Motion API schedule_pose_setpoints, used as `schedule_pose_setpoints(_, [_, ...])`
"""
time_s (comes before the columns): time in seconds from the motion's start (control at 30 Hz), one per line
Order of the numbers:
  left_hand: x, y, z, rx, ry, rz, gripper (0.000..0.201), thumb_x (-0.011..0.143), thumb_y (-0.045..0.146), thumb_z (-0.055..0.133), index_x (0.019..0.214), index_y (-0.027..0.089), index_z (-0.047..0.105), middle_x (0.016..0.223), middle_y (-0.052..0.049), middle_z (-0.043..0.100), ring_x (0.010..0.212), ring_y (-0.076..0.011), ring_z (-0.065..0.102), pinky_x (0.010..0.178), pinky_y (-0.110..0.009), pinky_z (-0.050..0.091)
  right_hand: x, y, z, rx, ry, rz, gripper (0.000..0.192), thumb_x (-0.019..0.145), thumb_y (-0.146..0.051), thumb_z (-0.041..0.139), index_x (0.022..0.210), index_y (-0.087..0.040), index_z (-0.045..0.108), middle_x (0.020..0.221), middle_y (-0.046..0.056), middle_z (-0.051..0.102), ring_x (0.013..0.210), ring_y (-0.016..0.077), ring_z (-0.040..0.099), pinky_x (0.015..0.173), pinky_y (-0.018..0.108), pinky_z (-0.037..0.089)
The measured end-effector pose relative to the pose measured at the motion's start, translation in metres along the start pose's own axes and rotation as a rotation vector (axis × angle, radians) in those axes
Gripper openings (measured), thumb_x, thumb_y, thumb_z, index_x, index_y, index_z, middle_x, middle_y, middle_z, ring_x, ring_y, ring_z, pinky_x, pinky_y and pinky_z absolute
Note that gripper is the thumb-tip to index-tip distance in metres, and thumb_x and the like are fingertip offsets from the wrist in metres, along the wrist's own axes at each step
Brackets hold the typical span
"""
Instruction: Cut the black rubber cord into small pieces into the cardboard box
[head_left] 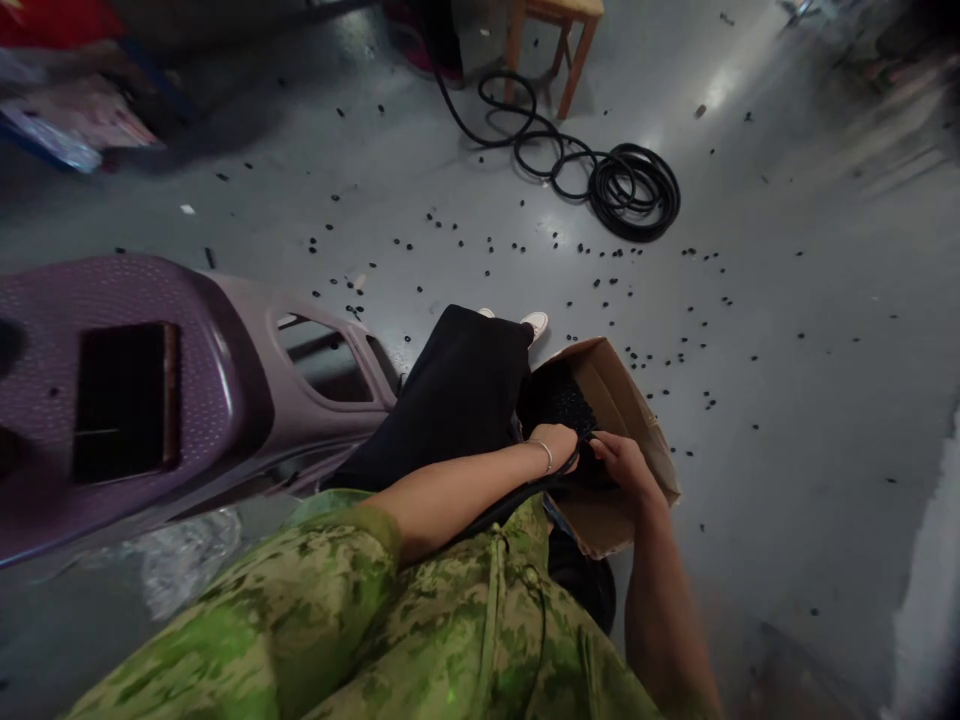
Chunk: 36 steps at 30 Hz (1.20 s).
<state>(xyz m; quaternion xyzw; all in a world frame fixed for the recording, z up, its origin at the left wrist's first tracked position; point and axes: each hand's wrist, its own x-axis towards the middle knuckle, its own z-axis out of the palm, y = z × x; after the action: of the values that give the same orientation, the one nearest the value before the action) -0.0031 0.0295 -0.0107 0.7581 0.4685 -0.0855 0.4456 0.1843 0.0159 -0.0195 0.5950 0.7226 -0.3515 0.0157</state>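
Both my hands meet at the mouth of an open cardboard box (634,420) that rests by my lap and holds several small black parts (562,400). My left hand (556,441), with a thin bracelet on the wrist, dips into the box, fingers hidden against the dark contents. My right hand (621,462) is just right of it, its fingers curled around the end of a thin black strip (502,512). The strip runs back under my left wrist toward my green camouflage top.
A large purple plastic panel (150,390) with cut-outs lies to my left, crumpled clear film (187,555) beneath it. Several small black pieces are scattered over the grey floor (787,300). A coiled black hose (634,190) and a wooden stool (559,40) stand farther off.
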Motion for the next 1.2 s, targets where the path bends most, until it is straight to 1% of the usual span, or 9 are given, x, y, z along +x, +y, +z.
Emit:
schedule_pose_setpoints(0.07, [-0.002, 0.001, -0.002, 0.011, 0.022, 0.019, 0.03, 0.082, 0.03, 0.052, 0.093, 0.009, 0.07, 0.086, -0.016, 0.07, 0.084, -0.0261, 0.067, 0.07, -0.029, 0.052, 0.001, -0.001, -0.006, -0.031, -0.033, -0.015, 0.04, 0.088, -0.045, 0.036, 0.071, -0.019, 0.061, 0.065, 0.001, 0.061, 0.061, 0.0136, 0.052, 0.059, 0.021, 0.037])
schedule_pose_setpoints(0.13, [-0.002, 0.002, -0.003, 0.035, 0.035, 0.035, 0.028, 0.082, 0.028, 0.053, 0.093, 0.008, 0.069, 0.088, -0.017, 0.069, 0.085, -0.026, 0.067, 0.071, -0.029, 0.052, 0.004, -0.003, -0.008, -0.07, -0.021, 0.005, 0.04, 0.088, -0.045, 0.035, 0.074, -0.02, 0.063, 0.065, 0.002, 0.062, 0.061, 0.0142, 0.053, 0.059, 0.022, 0.037])
schedule_pose_setpoints(0.23, [0.004, 0.001, -0.002, 0.046, 0.024, 0.033, 0.027, 0.079, 0.026, 0.056, 0.095, 0.008, 0.07, 0.091, -0.018, 0.069, 0.086, -0.0262, 0.067, 0.072, -0.029, 0.052, 0.008, -0.006, -0.005, -0.141, 0.011, 0.071, 0.038, 0.088, -0.044, 0.037, 0.08, -0.021, 0.066, 0.068, 0.003, 0.065, 0.063, 0.0156, 0.057, 0.06, 0.022, 0.038])
schedule_pose_setpoints(0.33, [0.012, 0.0, 0.002, 0.029, -0.01, 0.022, 0.028, 0.078, 0.026, 0.058, 0.096, 0.009, 0.07, 0.091, -0.018, 0.069, 0.088, -0.0271, 0.067, 0.073, -0.029, 0.052, 0.01, -0.011, 0.001, -0.202, 0.006, 0.143, 0.035, 0.089, -0.04, 0.038, 0.089, -0.022, 0.068, 0.076, 0.004, 0.069, 0.07, 0.0167, 0.061, 0.061, 0.022, 0.039])
schedule_pose_setpoints(0.5, [0.018, -0.002, 0.006, -0.025, -0.054, -0.054, 0.033, 0.076, 0.031, 0.061, 0.098, 0.009, 0.071, 0.09, -0.018, 0.07, 0.09, -0.0271, 0.066, 0.073, -0.028, 0.053, 0.011, -0.02, 0.008, -0.324, 0.002, 0.254, 0.032, 0.09, -0.037, 0.041, 0.103, -0.025, 0.068, 0.093, 0.006, 0.072, 0.084, 0.0182, 0.064, 0.065, 0.022, 0.04])
schedule_pose_setpoints(0.6, [0.018, -0.002, 0.006, -0.062, -0.041, -0.09, 0.034, 0.075, 0.034, 0.061, 0.098, 0.01, 0.071, 0.09, -0.017, 0.07, 0.09, -0.0275, 0.066, 0.073, -0.029, 0.053, 0.011, -0.022, 0.008, -0.356, 0.001, 0.266, 0.033, 0.09, -0.037, 0.042, 0.108, -0.025, 0.067, 0.096, 0.006, 0.072, 0.086, 0.019, 0.065, 0.066, 0.023, 0.04])
schedule_pose_setpoints(0.8, [0.017, -0.002, 0.006, -0.057, -0.041, -0.075, 0.034, 0.076, 0.032, 0.061, 0.101, 0.01, 0.07, 0.093, -0.017, 0.07, 0.091, -0.0283, 0.066, 0.074, -0.03, 0.053, 0.01, -0.026, 0.005, -0.416, 0.002, 0.185, 0.032, 0.091, -0.039, 0.042, 0.104, -0.026, 0.069, 0.095, 0.006, 0.072, 0.086, 0.0181, 0.065, 0.067, 0.023, 0.04])
schedule_pose_setpoints(1.0, [0.015, -0.001, 0.002, -0.041, -0.085, -0.069, 0.032, 0.075, 0.029, 0.062, 0.099, 0.009, 0.071, 0.088, -0.018, 0.07, 0.089, -0.0277, 0.067, 0.074, -0.03, 0.053, 0.013, -0.028, 0.008, -0.459, -0.023, 0.215, 0.032, 0.092, -0.037, 0.041, 0.108, -0.026, 0.066, 0.1, 0.006, 0.071, 0.087, 0.0182, 0.065, 0.065, 0.023, 0.039])
schedule_pose_setpoints(1.2, [0.014, -0.001, 0.001, -0.007, -0.092, -0.076, 0.029, 0.077, 0.024, 0.06, 0.099, 0.009, 0.07, 0.089, -0.018, 0.07, 0.089, -0.0268, 0.067, 0.075, -0.029, 0.053, 0.011, -0.034, 0.015, -0.503, -0.048, 0.238, 0.031, 0.092, -0.037, 0.04, 0.1, -0.025, 0.067, 0.093, 0.007, 0.072, 0.083, 0.0192, 0.066, 0.062, 0.024, 0.037])
